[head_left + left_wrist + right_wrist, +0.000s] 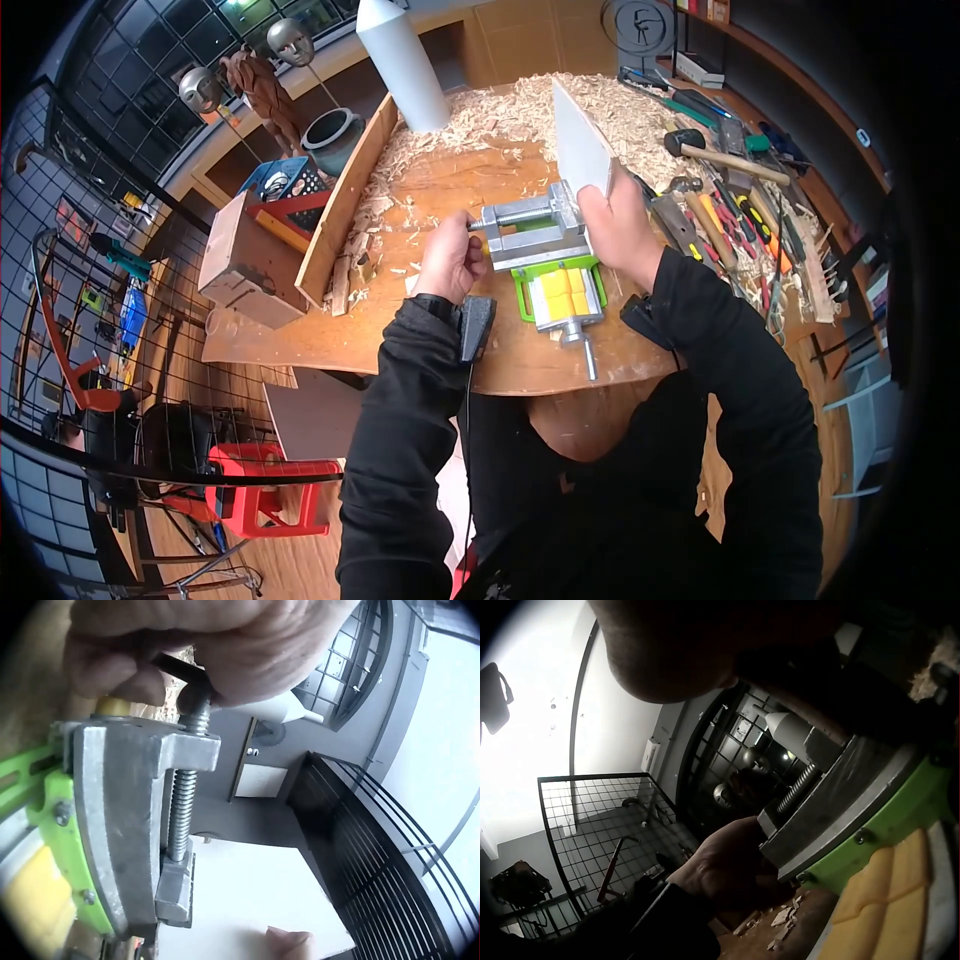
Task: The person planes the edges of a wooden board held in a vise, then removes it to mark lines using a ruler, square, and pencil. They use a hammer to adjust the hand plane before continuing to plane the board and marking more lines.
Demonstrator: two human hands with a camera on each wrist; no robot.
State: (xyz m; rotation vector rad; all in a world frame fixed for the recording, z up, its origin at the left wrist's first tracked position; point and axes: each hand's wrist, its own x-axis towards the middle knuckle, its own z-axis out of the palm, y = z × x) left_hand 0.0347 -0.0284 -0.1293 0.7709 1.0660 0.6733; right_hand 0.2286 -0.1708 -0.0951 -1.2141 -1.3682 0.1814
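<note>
A grey metal vise (pixel 540 243) stands on the wooden bench, on a bright green base with yellow pads (pixel 567 293). My left hand (pixel 450 260) is at the vise's left end, its fingers curled round the dark crank handle (pixel 178 667) of the threaded screw (pixel 182 814). At the other end, my right hand (pixel 622 230) grips the lower near edge of a thin white board (pixel 580 135), which stands upright at the vise's right jaw. In the left wrist view the right thumb (pixel 290 945) lies on the board's face. The right fingers behind the board are hidden.
Wood shavings (pixel 500 115) heap across the back of the bench. Mallets, chisels and other hand tools (pixel 720 200) crowd the right side. A white cone-topped cylinder (pixel 405 70) stands at the back left beside a raised wooden plank (pixel 350 200). A wooden box (pixel 250 260) sits left.
</note>
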